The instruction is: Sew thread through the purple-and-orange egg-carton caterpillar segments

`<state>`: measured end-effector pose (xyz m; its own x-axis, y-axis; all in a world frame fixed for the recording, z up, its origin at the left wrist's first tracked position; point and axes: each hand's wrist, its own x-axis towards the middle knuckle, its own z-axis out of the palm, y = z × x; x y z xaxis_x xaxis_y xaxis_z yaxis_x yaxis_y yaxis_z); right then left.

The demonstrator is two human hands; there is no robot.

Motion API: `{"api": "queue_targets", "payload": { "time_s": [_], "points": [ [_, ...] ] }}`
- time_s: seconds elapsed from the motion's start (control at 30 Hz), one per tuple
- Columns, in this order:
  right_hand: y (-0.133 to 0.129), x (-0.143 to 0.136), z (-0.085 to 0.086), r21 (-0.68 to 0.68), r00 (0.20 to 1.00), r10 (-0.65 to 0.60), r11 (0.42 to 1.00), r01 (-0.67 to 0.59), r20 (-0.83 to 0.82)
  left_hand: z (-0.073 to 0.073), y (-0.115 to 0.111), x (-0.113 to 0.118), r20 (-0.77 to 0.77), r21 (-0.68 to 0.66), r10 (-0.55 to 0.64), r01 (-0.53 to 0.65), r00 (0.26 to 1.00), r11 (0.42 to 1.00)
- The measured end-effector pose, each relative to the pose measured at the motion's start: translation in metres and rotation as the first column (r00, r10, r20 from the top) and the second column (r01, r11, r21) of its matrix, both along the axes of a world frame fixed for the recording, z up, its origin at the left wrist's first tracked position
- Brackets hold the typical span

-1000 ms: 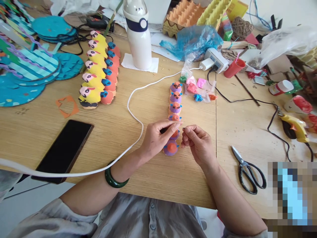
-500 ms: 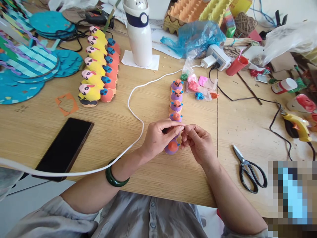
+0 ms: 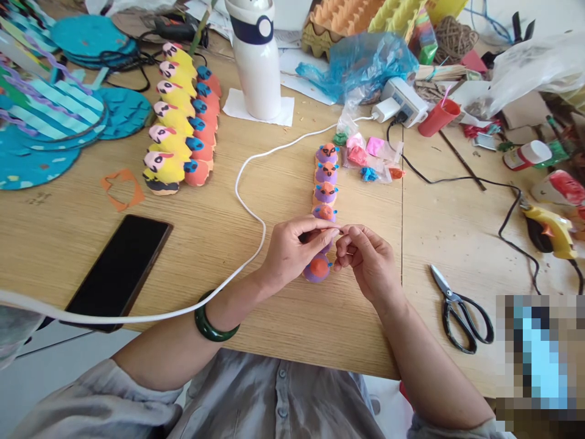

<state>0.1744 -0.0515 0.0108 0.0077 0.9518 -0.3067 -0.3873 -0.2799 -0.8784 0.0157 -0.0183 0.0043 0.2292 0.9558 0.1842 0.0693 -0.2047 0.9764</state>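
Observation:
A strip of purple bumps with orange faces and blue ears [image 3: 326,172] lies lengthwise on the table [image 3: 283,317]. Over its nearer half, my left hand [image 3: 297,247] pinches thumb and forefinger together, with dark material partly visible inside the hand. Its fingertips almost meet those of my right hand [image 3: 368,259], whose thumb and forefinger are also pressed together. Whatever is between the fingertips is too small to make out. Behind the strip's right side sit small bags of pink, blue, green and orange clay [image 3: 357,155].
Yellow and red bump strips [image 3: 176,116] stand at the left, near a phone [image 3: 119,271]. A white cable [image 3: 249,207] runs past my left wrist. A white bottle [image 3: 258,73] stands behind. Scissors [image 3: 461,311] and a yellow glue gun [image 3: 551,228] lie right.
My right hand's fingertips have shifted very slightly, and a little more gap shows between its curled fingers. The whole view has moved slightly.

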Motion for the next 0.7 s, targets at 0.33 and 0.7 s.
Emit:
{"api": "queue_targets", "payload": {
  "time_s": [0.33,0.7],
  "points": [
    [0.0007,-0.0002,0.0001,-0.024,0.999,0.003,1.000,-0.002,0.038,-0.0011,-0.0005,-0.0005,0.012,-0.014,-0.015,0.016,1.000,1.000],
    [0.0010,0.0002,-0.0008,-0.006,0.997,-0.020,1.000,0.021,0.081,0.0015,-0.0010,-0.0004,0.037,-0.105,-0.005,0.009,0.999,0.994]
  ]
}}
